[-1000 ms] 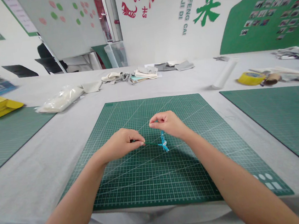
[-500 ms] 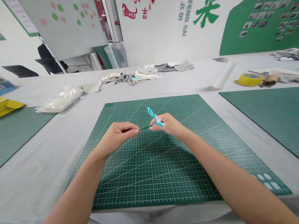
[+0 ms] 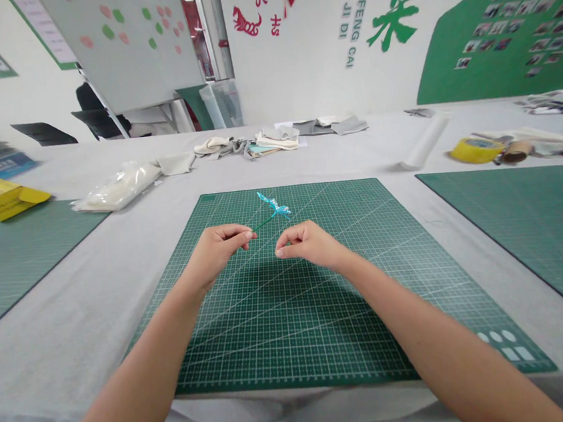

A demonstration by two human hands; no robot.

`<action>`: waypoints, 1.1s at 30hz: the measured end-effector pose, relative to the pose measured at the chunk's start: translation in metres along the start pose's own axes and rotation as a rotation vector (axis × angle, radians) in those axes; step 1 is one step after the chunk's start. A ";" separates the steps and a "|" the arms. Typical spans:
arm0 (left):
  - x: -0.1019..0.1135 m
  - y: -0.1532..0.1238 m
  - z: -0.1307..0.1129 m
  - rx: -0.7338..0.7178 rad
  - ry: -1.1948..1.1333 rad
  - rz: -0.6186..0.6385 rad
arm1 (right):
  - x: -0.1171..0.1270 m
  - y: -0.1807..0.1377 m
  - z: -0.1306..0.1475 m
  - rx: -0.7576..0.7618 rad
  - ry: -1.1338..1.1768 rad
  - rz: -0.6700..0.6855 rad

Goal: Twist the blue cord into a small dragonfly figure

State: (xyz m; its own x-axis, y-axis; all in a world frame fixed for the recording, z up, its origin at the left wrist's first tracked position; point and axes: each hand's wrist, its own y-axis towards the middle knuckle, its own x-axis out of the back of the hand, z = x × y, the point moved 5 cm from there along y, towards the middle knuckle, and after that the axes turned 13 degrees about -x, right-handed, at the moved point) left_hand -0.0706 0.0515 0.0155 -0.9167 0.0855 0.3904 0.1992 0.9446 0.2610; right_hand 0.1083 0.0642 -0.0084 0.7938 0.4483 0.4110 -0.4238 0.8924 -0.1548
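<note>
My left hand [image 3: 225, 247] pinches the green stem of a small artificial flower [image 3: 276, 208] between thumb and forefinger. The flower's bright blue petals and whitish, shiny middle point up and to the right, above the green cutting mat [image 3: 294, 330]. To the right and slightly below the flower is my right hand [image 3: 308, 243], apart from the stem. Its thumb and forefinger are curled together at the tips, with nothing visible between them. Both hands hover over the mat's upper middle part.
Further cutting mats lie at left [image 3: 25, 265] and right [image 3: 524, 226]. A yellow folded card [image 3: 6, 199], a clear plastic bag [image 3: 118, 186] and fabric pieces [image 3: 274, 139] lie beyond. A yellow tape roll [image 3: 476, 149] and a cardboard tube [image 3: 515, 151] lie at back right.
My right hand has let go of the flower and sits slightly lower. The flower has swung up and left, its stem now slanting upward from my left hand.
</note>
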 end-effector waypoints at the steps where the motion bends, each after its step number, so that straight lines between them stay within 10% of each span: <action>1: 0.000 0.000 0.001 -0.001 0.009 -0.004 | -0.002 -0.002 0.003 0.003 -0.008 0.006; 19: -0.017 -0.004 0.009 -0.119 0.398 0.261 | -0.002 -0.024 0.029 0.161 -0.163 -0.115; 33: -0.031 -0.015 -0.004 -0.146 0.212 0.573 | 0.019 -0.018 0.023 0.153 -0.198 -0.225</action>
State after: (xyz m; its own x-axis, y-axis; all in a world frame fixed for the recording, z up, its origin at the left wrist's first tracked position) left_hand -0.0434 0.0334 0.0031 -0.5650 0.4862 0.6666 0.6975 0.7130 0.0711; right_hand 0.1213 0.0555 0.0228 0.7814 0.2085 0.5881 -0.3197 0.9432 0.0905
